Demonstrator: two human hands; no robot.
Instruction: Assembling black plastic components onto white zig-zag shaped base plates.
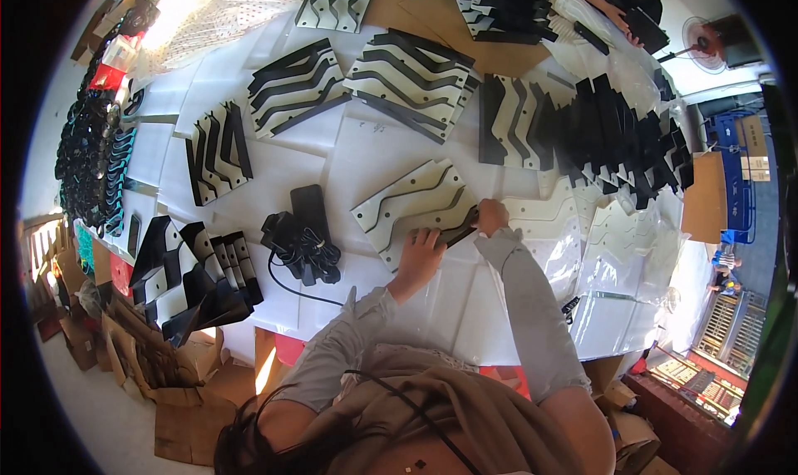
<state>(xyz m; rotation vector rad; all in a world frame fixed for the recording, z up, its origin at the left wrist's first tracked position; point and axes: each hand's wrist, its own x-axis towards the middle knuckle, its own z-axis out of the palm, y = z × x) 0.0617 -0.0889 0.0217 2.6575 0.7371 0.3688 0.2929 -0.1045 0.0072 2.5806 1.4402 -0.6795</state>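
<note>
A cream panel with black wavy bands and small dark holes [406, 202] lies slantwise on the white-covered table before me. My left hand [421, 260] rests at its lower edge, fingers stretched out over the surface. At the panel's right corner my right hand [492, 216] is closed, with its fingertips pinching the end of a dark wavy strip [463, 225]. That strip runs along the panel's near right edge. What lies under the right fingers is hidden. Left of the panel sits a black adapter-like block [309, 209] with a bundled black cable [314, 251].
Similar banded panels [411, 80] lie across the far table. Black folded pieces [611, 134] are heaped at the right, beside pale wavy sheets [544, 226] under plastic. More black-and-white parts [195, 280] stand front left. Cardboard [179, 417] fills the floor there. Another person [619, 9] is at the far right.
</note>
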